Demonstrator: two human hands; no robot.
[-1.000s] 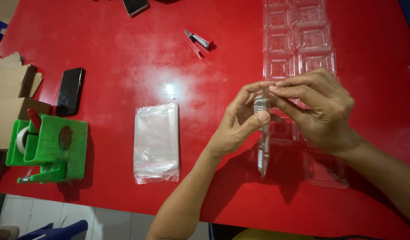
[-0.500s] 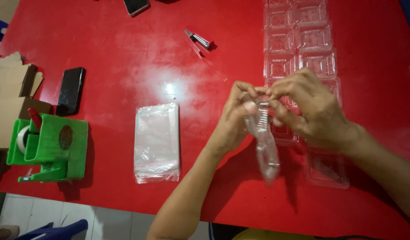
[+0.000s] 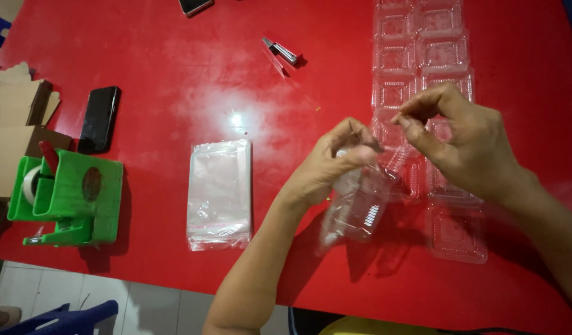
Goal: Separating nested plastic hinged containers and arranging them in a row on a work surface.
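My left hand (image 3: 335, 164) pinches the top of a clear plastic bag (image 3: 354, 208) that holds a small clear clamshell box; the bag hangs blurred just above the red table (image 3: 174, 93). Up and to the right, my right hand (image 3: 459, 139) has its thumb and forefinger pinched together, apart from the bag; I cannot see anything between them. Below both hands lie rows of clear plastic clamshell boxes (image 3: 422, 56), running from the far edge toward me.
A flat stack of clear bags (image 3: 220, 192) lies left of my left hand. A green tape dispenser (image 3: 68, 198) stands at the near left, beside brown cardboard boxes (image 3: 16, 124) and a black phone (image 3: 99, 119). A small red-and-silver cutter (image 3: 281, 53) lies farther back.
My hands have come apart: the right one rose up and to the right, off the bag. The left keeps the bag, which has swung and tilted to the left.
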